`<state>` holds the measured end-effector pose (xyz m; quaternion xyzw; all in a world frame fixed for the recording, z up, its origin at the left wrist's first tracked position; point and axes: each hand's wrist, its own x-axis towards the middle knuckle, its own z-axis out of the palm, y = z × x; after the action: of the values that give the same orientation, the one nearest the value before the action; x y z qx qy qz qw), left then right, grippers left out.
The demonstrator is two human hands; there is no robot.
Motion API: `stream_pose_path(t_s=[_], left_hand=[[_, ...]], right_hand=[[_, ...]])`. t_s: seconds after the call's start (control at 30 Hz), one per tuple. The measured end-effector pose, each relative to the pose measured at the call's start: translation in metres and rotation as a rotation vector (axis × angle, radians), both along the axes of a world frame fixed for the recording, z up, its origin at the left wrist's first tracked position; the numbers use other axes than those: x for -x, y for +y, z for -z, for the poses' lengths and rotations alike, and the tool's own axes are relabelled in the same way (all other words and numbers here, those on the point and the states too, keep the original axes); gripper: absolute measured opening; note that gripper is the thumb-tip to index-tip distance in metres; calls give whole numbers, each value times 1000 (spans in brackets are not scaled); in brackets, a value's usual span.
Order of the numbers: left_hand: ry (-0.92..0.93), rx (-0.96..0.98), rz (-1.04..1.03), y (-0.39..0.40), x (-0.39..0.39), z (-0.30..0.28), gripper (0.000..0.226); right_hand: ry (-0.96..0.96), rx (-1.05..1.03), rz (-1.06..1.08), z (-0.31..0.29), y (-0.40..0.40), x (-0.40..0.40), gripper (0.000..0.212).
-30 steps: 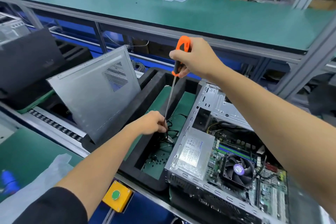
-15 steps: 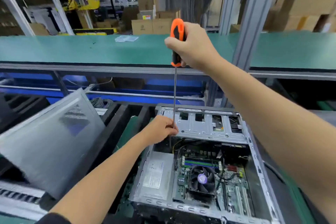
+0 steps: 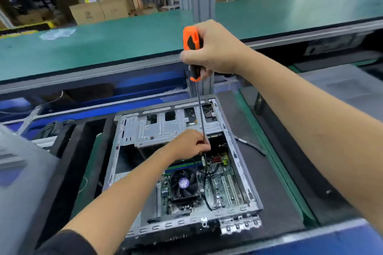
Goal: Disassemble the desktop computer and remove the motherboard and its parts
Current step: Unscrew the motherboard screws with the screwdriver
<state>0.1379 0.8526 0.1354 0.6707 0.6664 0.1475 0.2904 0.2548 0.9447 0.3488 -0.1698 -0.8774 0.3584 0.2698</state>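
Screwdriver (image 3: 192, 47), gripped in right hand (image 3: 213, 47), has swung over open case (image 3: 238, 163); left hand (image 3: 190, 145) fingers pinch shaft above motherboard (image 3: 223, 182). Unscrewing likely next.

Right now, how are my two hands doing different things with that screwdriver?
The right hand sits high, wrapped round the orange and black handle of the screwdriver; the left hand sits low, inside the open computer case, pinching the thin metal shaft near its tip. The right hand is above the case; the left hand is just above the motherboard. Both hold the same upright tool.
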Motion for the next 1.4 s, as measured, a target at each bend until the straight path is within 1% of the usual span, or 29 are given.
stream_pose_path(t_s=[0.1, 0.23, 0.37, 0.43, 0.53, 0.6, 0.7, 0.8, 0.9, 1.03, 1.1, 1.23, 1.33, 1.4], left_hand=[[142, 23, 93, 6, -10, 11, 28], [187, 83, 183, -2, -13, 31, 25], [326, 23, 259, -4, -25, 52, 30], [379, -22, 235, -2, -34, 58, 33], [350, -40, 152, 5, -41, 66, 38], [352, -12, 151, 9, -43, 69, 41], [378, 11, 153, 12, -44, 72, 39], [316, -19, 125, 13, -44, 73, 29], [261, -21, 123, 11, -41, 71, 23], [105, 89, 200, 10, -28, 65, 8], [50, 160, 233, 8, -20, 59, 13], [-27, 342, 346, 1, -15, 55, 13], [-57, 368, 333, -2, -16, 58, 11], [-56, 345, 296, -3, -15, 60, 9]], right_hand=[[-36, 43, 11, 15, 10, -18, 18], [-87, 81, -11, 29, 16, -27, 18], [-191, 64, -27, 37, 16, -25, 19], [-234, 44, -31, 41, 14, -22, 21], [-279, -5, -19, 43, 13, -20, 26], [-300, -10, -22, 43, 12, -20, 22], [-327, -6, -20, 44, 11, -22, 18], [-337, -70, 1, 47, 10, -24, 22], [-337, -82, 8, 49, 10, -23, 23], [-355, -79, 7, 54, 9, -17, 22], [-363, -71, 0, 57, 8, -14, 24], [-379, -59, 4, 61, 8, -9, 25], [-363, -75, 20, 60, 9, -9, 23], [-342, -69, 25, 57, 9, -9, 20]])
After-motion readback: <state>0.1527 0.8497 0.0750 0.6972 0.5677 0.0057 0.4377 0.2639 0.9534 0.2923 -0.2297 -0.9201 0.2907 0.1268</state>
